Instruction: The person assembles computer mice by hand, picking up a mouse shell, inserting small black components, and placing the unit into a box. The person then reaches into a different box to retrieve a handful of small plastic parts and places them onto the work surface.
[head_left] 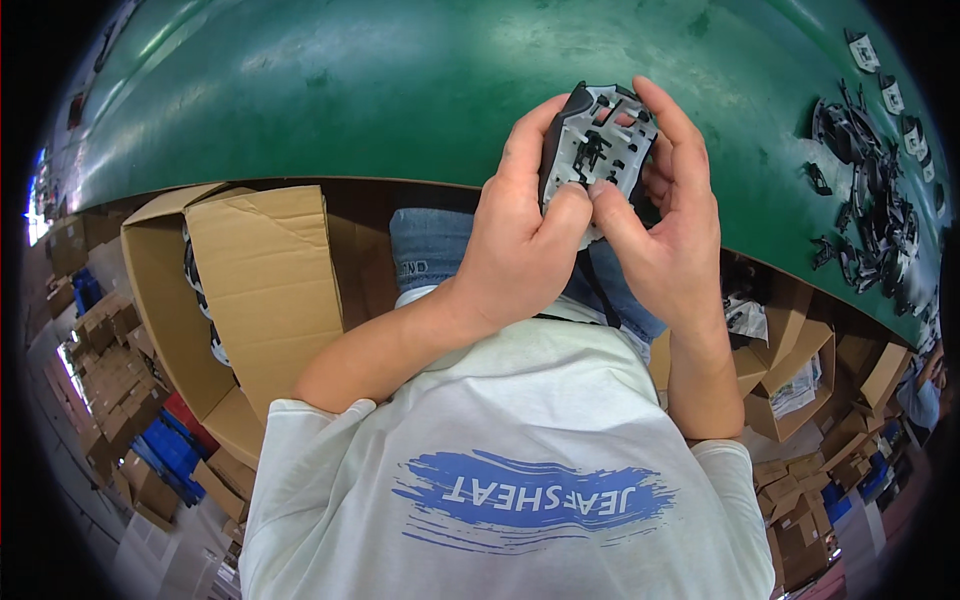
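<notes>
Above my lap, at the near edge of the green table, both hands hold a plastic housing shell (603,140). It is black on the outside and pale grey inside, with posts, slots and small black pieces showing in its hollow side, which faces up. My left hand (535,215) grips its left edge, the thumb pressed on the lower inside. On the opposite side my right hand (665,205) wraps its fingers around the edge, with its thumb tip beside the left one. Whether a small piece sits under the thumbs is hidden.
A green table (380,110) spans the far side. Black plastic parts (870,200) are heaped at its right, beside a few pale shells (892,95). An open cardboard box (265,270) stands at my left, with more boxes (800,380) under the table's right edge.
</notes>
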